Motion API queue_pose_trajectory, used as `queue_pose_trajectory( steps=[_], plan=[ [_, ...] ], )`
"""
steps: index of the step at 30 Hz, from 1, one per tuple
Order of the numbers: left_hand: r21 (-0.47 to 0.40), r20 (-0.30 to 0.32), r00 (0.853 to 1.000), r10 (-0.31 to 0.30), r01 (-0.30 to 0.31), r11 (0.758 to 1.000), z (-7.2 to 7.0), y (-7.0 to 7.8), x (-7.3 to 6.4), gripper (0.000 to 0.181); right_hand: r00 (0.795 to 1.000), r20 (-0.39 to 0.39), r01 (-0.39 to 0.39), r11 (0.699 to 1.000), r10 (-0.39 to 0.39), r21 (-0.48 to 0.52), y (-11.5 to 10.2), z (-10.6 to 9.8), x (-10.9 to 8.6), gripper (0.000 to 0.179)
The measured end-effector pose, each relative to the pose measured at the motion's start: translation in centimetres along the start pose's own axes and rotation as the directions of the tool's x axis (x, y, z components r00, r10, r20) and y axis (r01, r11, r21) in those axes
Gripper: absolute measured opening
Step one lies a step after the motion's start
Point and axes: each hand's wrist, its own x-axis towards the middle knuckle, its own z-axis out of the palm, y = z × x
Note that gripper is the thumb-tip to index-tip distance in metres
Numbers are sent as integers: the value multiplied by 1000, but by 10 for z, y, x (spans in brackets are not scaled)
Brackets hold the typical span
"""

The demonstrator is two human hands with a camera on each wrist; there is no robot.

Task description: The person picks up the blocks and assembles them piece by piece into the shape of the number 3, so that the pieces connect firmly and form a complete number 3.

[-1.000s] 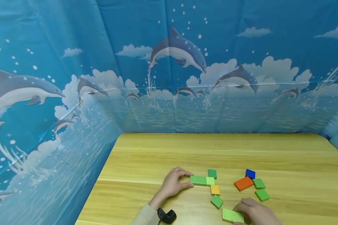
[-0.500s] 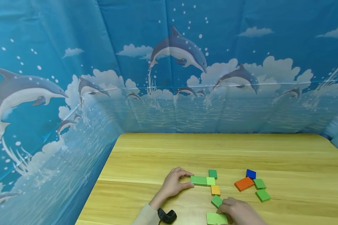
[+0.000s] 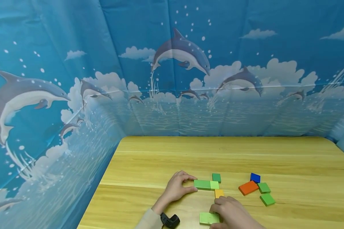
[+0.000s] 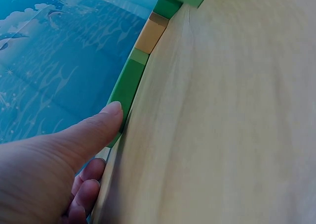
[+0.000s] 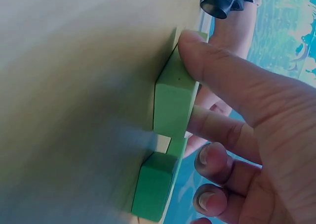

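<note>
My left hand (image 3: 176,188) pinches the left end of a long green block (image 3: 202,184) lying flat on the table; in the left wrist view its thumb (image 4: 106,120) presses the block's side. A light green square block (image 3: 214,185) adjoins the right end. Lower down, my right hand (image 3: 232,212) holds a light green rectangular block (image 3: 208,218) between thumb and finger, as the right wrist view confirms. A yellow-orange block (image 3: 219,193) is partly covered by the right hand. Another green block (image 5: 157,187), hidden in the head view, shows beside the held one.
A dark green square block (image 3: 216,177) lies behind the row. To the right, a blue block (image 3: 255,177), an orange-red block (image 3: 248,188) and two green blocks, one upper (image 3: 264,187) and one lower (image 3: 267,199), sit on the wooden table (image 3: 149,159). A dolphin-print curtain (image 3: 172,111) surrounds it.
My right hand has carried the light green rectangular block leftward and slightly away from me, and now covers the small green block below the yellow-orange one. The left hand stays in place.
</note>
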Motion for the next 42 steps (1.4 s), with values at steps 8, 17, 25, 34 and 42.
queue_pose_trajectory(
  steps=[8,17,25,34,42],
  plan=[
    [4,-4,1000,15,-15,1000,0,0,0,35,999,-47,14,1000,-14,-1,-2,4,5,39],
    [2,3,1000,-1,1,1000,1,0,1,36,999,-39,-31,997,33,71,4,2,0,42],
    [9,11,1000,-6,5,1000,0,-1,1,36,997,-82,-9,1000,11,22,8,1,-1,38],
    [5,7,1000,1,-1,1000,1,-2,3,37,985,-170,-15,1000,12,-15,9,3,5,39],
    [12,-4,1000,25,-25,1000,2,-4,4,37,987,-151,-62,998,62,3,13,3,10,40]
  ],
)
